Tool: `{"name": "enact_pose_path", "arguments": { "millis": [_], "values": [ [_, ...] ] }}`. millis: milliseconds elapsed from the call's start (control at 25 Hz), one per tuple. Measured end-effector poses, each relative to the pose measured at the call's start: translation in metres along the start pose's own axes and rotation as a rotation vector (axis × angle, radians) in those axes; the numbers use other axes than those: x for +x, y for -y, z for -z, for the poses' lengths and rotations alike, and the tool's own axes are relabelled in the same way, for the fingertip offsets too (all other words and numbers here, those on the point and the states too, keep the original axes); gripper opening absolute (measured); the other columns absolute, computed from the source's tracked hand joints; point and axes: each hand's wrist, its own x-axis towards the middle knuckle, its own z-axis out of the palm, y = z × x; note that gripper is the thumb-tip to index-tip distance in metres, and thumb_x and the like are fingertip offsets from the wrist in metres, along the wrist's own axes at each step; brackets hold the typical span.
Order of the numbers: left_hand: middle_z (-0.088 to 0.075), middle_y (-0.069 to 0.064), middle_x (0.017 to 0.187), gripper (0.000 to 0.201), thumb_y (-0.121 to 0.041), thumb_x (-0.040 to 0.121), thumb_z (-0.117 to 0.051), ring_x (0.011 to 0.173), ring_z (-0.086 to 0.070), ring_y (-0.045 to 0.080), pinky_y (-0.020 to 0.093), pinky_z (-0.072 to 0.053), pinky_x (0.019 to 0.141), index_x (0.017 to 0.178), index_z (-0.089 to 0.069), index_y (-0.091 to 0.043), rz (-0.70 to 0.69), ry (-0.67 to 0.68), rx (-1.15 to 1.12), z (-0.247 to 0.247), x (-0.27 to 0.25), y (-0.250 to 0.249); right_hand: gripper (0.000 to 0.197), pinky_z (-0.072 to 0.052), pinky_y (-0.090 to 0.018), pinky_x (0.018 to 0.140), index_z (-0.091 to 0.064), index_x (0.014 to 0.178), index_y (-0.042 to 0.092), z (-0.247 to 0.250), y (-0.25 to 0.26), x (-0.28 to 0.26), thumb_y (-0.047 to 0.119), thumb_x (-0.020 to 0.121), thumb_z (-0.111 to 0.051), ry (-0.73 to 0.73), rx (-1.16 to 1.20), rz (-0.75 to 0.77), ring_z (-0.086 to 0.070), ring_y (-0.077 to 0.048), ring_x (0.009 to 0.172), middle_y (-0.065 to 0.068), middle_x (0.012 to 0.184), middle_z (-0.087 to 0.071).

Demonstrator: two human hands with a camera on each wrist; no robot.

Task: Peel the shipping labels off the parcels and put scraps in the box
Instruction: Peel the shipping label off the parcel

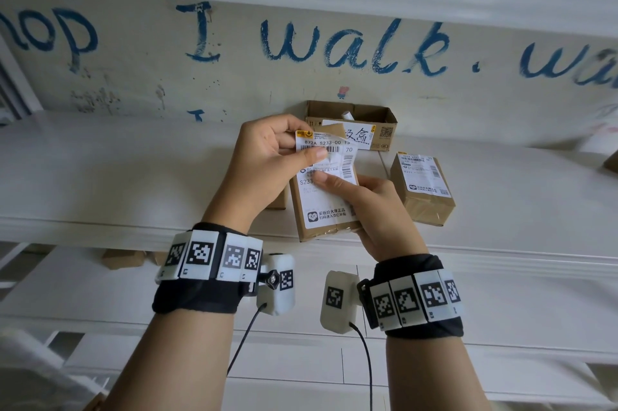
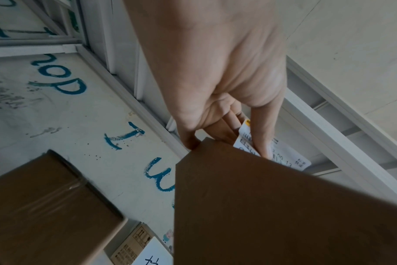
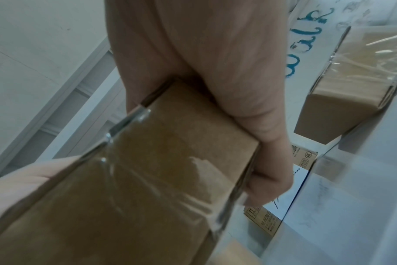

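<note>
**Label half lifted, parcel braced for the pull**

Parcel (image 1: pixel 326 210) sits in your right hand (image 1: pixel 378 210), raised above the front edge of the white shelf (image 1: pixel 117 176). Its fingers wrap the right side while the thumb presses on the shipping label (image 1: pixel 329 173), probably to steady the cardboard against the pull. Your left hand (image 1: pixel 267 159) pinches the label's upper part, already peeled clear of the parcel's top edge, so the peel looks set to run downward.

The open scrap box (image 1: pixel 351 124) waits against the shelf's back wall. A second labelled parcel (image 1: pixel 423 186) stands right of it, nearer the front.

Cardboard fills most of both wrist views. You cannot tell how firmly the lower label adheres, and the scrap box's contents are mostly hidden.
</note>
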Motion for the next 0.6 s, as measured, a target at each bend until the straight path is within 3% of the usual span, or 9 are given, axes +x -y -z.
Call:
{"name": "enact_pose_path", "arguments": {
  "millis": [280,480,600],
  "values": [
    [-0.082,0.0,0.091,0.024,0.003,0.087,-0.079,0.082,-0.08,0.019,0.032,-0.065,0.071,0.092,-0.067,-0.017,0.005,0.008,0.047,-0.0024,0.0032,0.0041,0.025,-0.06,-0.063,0.095,-0.086,0.104,0.003,0.0015,-0.0032,0.0021,0.021,0.087,-0.091,-0.022,-0.002,-0.007,-0.077,-0.051,0.108,-0.022,0.106,-0.084],
    [-0.082,-0.004,0.091,0.024,0.002,0.088,-0.078,0.084,-0.08,0.016,0.03,-0.064,0.07,0.094,-0.066,-0.018,0.013,0.027,0.08,-0.0037,0.0044,0.0037,0.024,-0.062,-0.051,0.089,-0.085,0.104,0.002,0.0015,-0.0029,0.0018,0.019,0.088,-0.09,-0.012,0.008,-0.006,-0.08,-0.043,0.1,-0.021,0.106,-0.084],
    [-0.082,0.0,0.093,0.024,0.002,0.088,-0.078,0.086,-0.08,0.019,0.036,-0.065,0.074,0.094,-0.066,-0.018,0.02,0.027,0.082,-0.0033,0.0048,0.0044,0.025,-0.063,-0.046,0.085,-0.085,0.106,0.001,0.0012,-0.003,0.0018,0.018,0.088,-0.089,-0.01,0.009,-0.004,-0.08,-0.038,0.095,-0.022,0.106,-0.084]
  ]
}}
